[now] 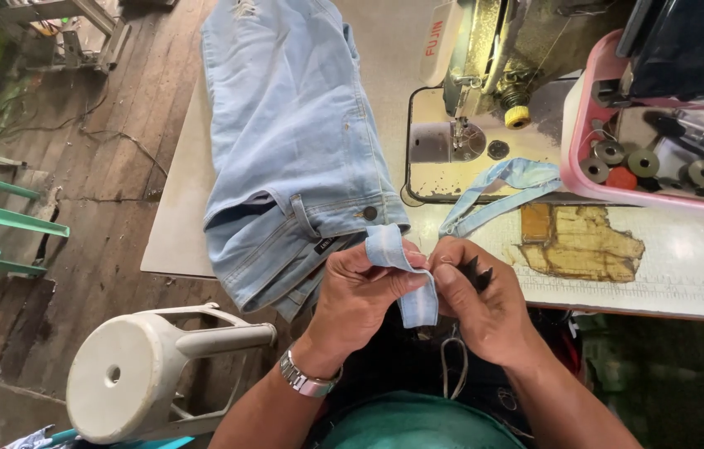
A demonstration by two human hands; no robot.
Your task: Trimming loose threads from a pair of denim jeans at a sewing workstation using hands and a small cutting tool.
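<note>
While a white plastic stool (140,374) lies tipped left of the light-blue jeans (294,141), both hands, left hand (360,291) and right hand (481,303), pinch a denim strip (406,278) just below the jeans' waistband, fingers pressed together; the sewing machine (485,58) stands to their right on the desk (684,266).

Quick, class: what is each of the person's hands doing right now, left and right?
Left hand: closed, pinching the light denim strip.
Right hand: closed on the same strip, with a small dark tool in its fingers.
</note>
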